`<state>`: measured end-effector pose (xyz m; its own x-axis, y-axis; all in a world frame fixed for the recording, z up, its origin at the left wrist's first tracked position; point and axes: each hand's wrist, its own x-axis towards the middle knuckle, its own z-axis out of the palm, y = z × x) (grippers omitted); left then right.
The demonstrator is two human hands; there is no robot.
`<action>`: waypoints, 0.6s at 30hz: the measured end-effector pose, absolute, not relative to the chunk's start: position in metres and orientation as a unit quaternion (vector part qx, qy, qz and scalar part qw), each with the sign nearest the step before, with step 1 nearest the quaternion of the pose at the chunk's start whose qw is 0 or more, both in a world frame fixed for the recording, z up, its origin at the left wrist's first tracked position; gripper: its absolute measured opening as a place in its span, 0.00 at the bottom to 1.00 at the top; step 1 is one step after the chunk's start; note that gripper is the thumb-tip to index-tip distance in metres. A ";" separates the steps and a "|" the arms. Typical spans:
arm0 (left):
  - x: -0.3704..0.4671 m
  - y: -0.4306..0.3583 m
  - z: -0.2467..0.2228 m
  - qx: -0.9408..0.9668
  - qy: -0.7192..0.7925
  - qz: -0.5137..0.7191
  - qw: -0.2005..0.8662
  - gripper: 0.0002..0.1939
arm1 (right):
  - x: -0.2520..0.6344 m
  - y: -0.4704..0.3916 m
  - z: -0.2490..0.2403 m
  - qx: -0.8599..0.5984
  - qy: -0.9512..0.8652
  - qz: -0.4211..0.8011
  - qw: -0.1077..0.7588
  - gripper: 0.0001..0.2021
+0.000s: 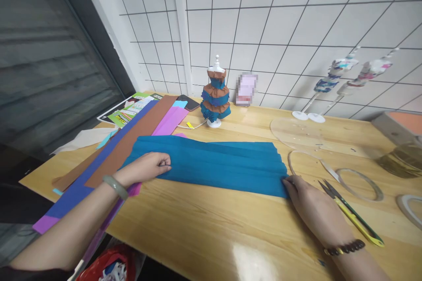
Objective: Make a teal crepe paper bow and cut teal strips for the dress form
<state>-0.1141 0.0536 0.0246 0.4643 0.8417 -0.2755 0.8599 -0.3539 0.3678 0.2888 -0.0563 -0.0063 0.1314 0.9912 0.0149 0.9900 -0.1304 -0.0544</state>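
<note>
A wide strip of blue crepe paper (214,164) lies across the tabletop, with folds running along its length. My left hand (157,164) rests on its left part, fingers curled closed against the paper. At the lower right corner of the strip, my right hand (301,193) pinches the edge between thumb and fingers. Behind the paper stands a small dress form (216,92) wearing tiers of brown and blue ruffled paper. Yellow-handled thread snips (356,221) lie just right of my right hand.
Brown, purple and pink paper strips (132,140) are piled at the left. Tape rolls (361,184) lie at the right, near a clear disc (295,134). Two decorated small forms (336,77) lean by the tiled wall. A red bag of scraps (114,263) sits below the table edge.
</note>
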 end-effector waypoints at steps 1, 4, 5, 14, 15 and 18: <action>-0.114 0.053 0.025 0.822 0.517 -0.019 0.236 0.13 | 0.289 -0.056 -0.006 -0.751 -0.660 0.010 0.024 0.13; -0.114 0.053 0.024 0.820 0.519 -0.021 0.240 0.13 | 0.289 -0.057 -0.007 -0.755 -0.656 0.008 0.019 0.12; -0.114 0.053 0.024 0.820 0.520 -0.021 0.240 0.13 | 0.290 -0.057 -0.007 -0.755 -0.655 0.008 0.017 0.12; -0.116 0.052 0.023 0.819 0.521 -0.016 0.237 0.12 | 0.290 -0.058 -0.012 -0.735 -0.677 -0.010 0.019 0.12; -0.116 0.052 0.023 0.820 0.522 -0.015 0.236 0.12 | 0.290 -0.058 -0.012 -0.735 -0.678 -0.011 0.020 0.12; -0.117 0.051 0.022 0.819 0.525 -0.015 0.232 0.12 | 0.289 -0.057 -0.012 -0.735 -0.678 -0.011 0.026 0.13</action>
